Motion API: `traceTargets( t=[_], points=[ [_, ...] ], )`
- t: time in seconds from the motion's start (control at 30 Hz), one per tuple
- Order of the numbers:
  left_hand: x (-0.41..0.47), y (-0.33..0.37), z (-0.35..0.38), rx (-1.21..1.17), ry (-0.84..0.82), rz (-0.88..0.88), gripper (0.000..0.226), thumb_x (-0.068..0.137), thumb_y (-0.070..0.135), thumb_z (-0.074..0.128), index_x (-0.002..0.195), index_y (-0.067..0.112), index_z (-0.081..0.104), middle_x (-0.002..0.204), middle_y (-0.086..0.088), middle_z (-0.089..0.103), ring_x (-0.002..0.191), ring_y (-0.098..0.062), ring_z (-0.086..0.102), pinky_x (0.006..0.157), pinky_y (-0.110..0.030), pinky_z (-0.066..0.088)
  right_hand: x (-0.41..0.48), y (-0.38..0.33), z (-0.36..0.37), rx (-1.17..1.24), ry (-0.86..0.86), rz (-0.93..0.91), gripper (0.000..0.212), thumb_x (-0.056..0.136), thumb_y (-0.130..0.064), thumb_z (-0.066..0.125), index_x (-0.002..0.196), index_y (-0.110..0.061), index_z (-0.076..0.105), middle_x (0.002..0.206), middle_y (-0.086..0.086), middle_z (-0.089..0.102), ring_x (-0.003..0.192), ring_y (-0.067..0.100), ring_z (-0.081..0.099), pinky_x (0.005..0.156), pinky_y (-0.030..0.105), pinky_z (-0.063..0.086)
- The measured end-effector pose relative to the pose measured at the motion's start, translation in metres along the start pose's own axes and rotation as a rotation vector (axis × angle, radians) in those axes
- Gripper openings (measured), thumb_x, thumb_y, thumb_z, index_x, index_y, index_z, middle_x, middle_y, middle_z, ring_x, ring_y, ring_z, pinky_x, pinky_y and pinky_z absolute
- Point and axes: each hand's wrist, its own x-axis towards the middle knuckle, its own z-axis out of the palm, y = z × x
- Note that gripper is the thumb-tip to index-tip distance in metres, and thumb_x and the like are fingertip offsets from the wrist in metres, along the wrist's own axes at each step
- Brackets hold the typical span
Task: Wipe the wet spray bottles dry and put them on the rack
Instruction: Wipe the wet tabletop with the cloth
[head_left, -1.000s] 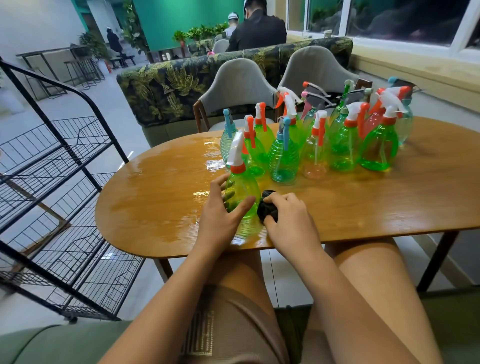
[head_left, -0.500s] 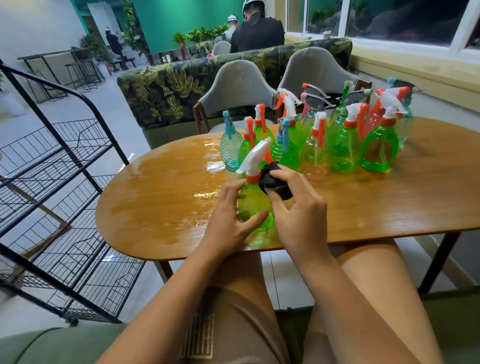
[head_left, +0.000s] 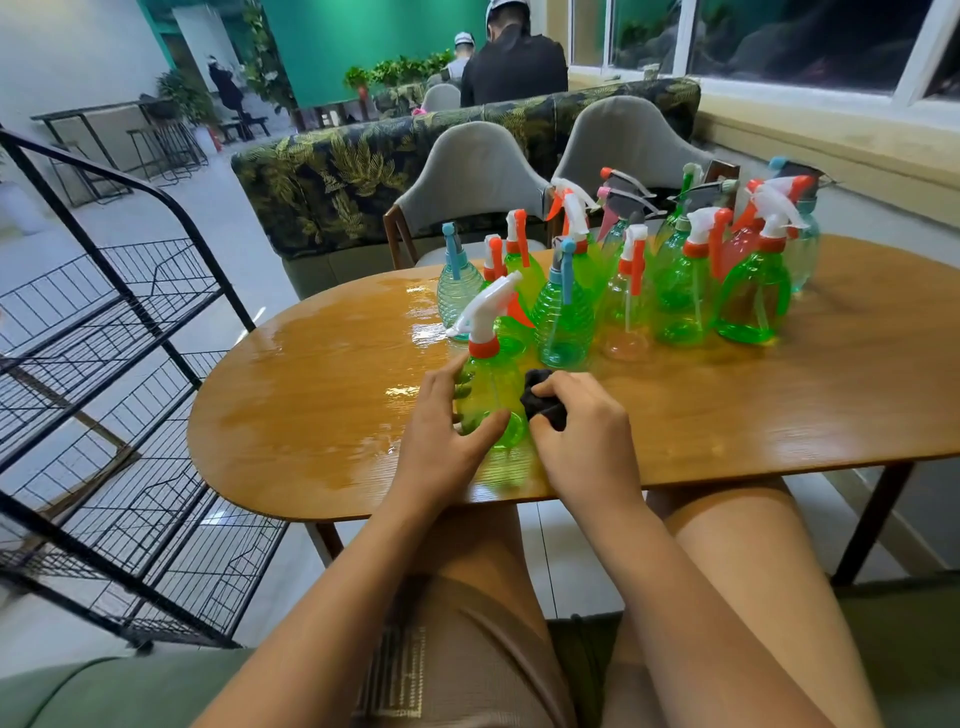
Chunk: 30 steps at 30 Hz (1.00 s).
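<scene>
Under right hand (head_left: 582, 441), black cloth (head_left: 543, 406) mostly hidden, against green bottle (head_left: 491, 384).

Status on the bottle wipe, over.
Left hand grips green spray bottle, upright on table. Right hand holds black cloth against its side. Other bottles clustered behind.

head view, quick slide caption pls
Left hand grips a green spray bottle on the table; right hand presses a black cloth against it.

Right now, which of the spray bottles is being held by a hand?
The green bottle with the white trigger and orange collar, standing apart in front. The left hand grips it; all other bottles stand untouched in the cluster behind.
</scene>
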Motion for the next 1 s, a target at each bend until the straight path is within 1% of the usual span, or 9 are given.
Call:
traceTargets(
  t=[0.17,0.33,0.4,0.5,0.57,0.63,0.8,0.93,1.0],
  points=[
    [-0.001,0.001,0.0,-0.039,0.02,-0.029,0.08,0.089,0.051,0.081,0.155,0.038,0.04,0.143,0.014,0.053,0.128,0.002,0.054,0.093,-0.017,0.051,-0.001,0.006,0.006,-0.035,-0.094,0.064,0.026,0.082,-0.002,0.075,0.103,-0.016,0.072,0.108,0.002,0.068,0.094,0.025,0.064,0.079,0.034,0.05],
    [-0.003,0.007,0.001,-0.091,0.036,-0.054,0.077,0.087,0.048,0.086,0.147,0.043,0.037,0.139,0.013,0.055,0.125,0.004,0.056,0.092,-0.017,0.056,-0.002,0.005,0.005,-0.033,-0.093,0.037,0.025,0.084,-0.003,0.075,0.104,-0.017,0.071,0.108,0.002,0.068,0.095,0.024,0.064,0.08,0.034,0.052],
    [-0.003,0.007,0.001,-0.111,0.043,-0.063,0.072,0.086,0.044,0.087,0.141,0.038,0.04,0.137,0.009,0.057,0.12,0.007,0.059,0.091,-0.018,0.057,-0.003,0.003,0.003,-0.013,-0.052,0.012,0.026,0.084,-0.002,0.075,0.106,-0.017,0.072,0.109,0.001,0.068,0.097,0.022,0.065,0.082,0.033,0.053],
    [-0.002,0.006,0.001,-0.133,0.015,-0.062,0.069,0.087,0.035,0.088,0.139,0.034,0.043,0.136,0.009,0.061,0.119,0.008,0.062,0.087,-0.012,0.053,-0.003,-0.005,-0.001,0.047,0.046,-0.059,0.034,0.085,0.002,0.075,0.115,-0.015,0.072,0.116,0.001,0.069,0.106,0.019,0.066,0.091,0.022,0.05],
    [-0.003,0.006,0.001,-0.128,-0.022,-0.041,0.068,0.089,0.033,0.087,0.141,0.035,0.044,0.136,0.01,0.063,0.123,0.002,0.063,0.091,-0.017,0.056,-0.002,-0.013,-0.006,0.082,0.104,-0.115,0.04,0.086,0.004,0.076,0.121,-0.013,0.072,0.122,0.002,0.07,0.113,0.017,0.066,0.099,0.017,0.048],
    [-0.003,0.005,0.002,-0.116,-0.048,-0.016,0.065,0.09,0.032,0.086,0.142,0.036,0.046,0.135,0.01,0.064,0.124,-0.002,0.064,0.095,-0.023,0.058,-0.002,-0.02,-0.01,0.111,0.145,-0.138,0.045,0.087,0.002,0.078,0.128,-0.014,0.069,0.124,0.002,0.07,0.116,0.016,0.066,0.102,0.02,0.051],
    [-0.002,0.003,0.0,0.024,-0.025,0.059,0.067,0.088,0.049,0.079,0.145,0.043,0.045,0.135,0.014,0.048,0.119,-0.003,0.056,0.087,-0.019,0.054,-0.006,-0.027,-0.014,0.211,0.204,-0.06,0.05,0.088,-0.011,0.084,0.131,-0.016,0.059,0.122,0.0,0.072,0.112,0.012,0.068,0.087,0.026,0.06],
    [-0.003,0.004,0.001,0.051,-0.024,0.081,0.074,0.085,0.053,0.078,0.151,0.042,0.045,0.132,0.014,0.047,0.12,-0.002,0.055,0.086,-0.022,0.055,-0.005,-0.032,-0.015,0.337,0.212,0.051,0.047,0.09,-0.027,0.085,0.13,-0.02,0.063,0.116,-0.011,0.069,0.105,-0.011,0.063,0.08,0.01,0.055],
    [-0.004,0.004,0.001,0.071,-0.024,0.088,0.077,0.084,0.054,0.079,0.152,0.042,0.044,0.132,0.015,0.047,0.121,-0.002,0.055,0.089,-0.026,0.057,-0.004,-0.033,-0.016,0.424,0.202,0.105,0.047,0.091,-0.034,0.083,0.132,-0.022,0.061,0.119,-0.013,0.069,0.11,-0.008,0.065,0.082,0.013,0.057]
  ],
)
